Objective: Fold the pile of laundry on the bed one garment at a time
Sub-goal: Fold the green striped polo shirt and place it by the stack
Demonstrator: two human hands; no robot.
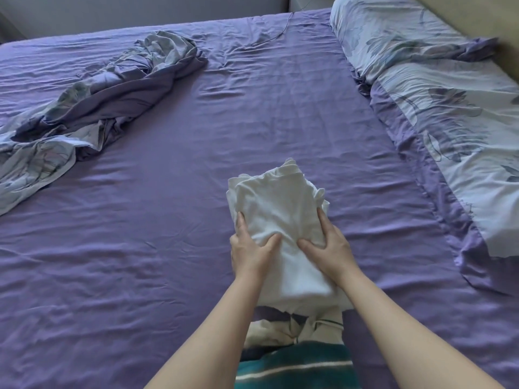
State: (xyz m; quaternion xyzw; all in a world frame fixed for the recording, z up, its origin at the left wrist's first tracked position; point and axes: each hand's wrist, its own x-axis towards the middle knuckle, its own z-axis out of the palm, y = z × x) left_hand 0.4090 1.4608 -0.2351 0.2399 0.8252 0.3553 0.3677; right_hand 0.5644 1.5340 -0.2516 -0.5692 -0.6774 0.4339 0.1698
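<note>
Both hands hold a folded white garment [276,220] near the middle of the bed [140,248], close to the person. The left hand [250,248] grips its left edge: the fingers run along the side and under the cloth, and the thumb presses on top. The right hand [327,245] mirrors it on the right edge, thumb on top pointing inward, fingers wrapped along the side. The two thumbs lie near each other, apart. More white cloth [295,324] sits just below the garment, between the forearms, with a green striped fabric [295,366] nearer still. A crumpled floral duvet [92,99] lies far left; pillows [421,66] line the right side.
</note>
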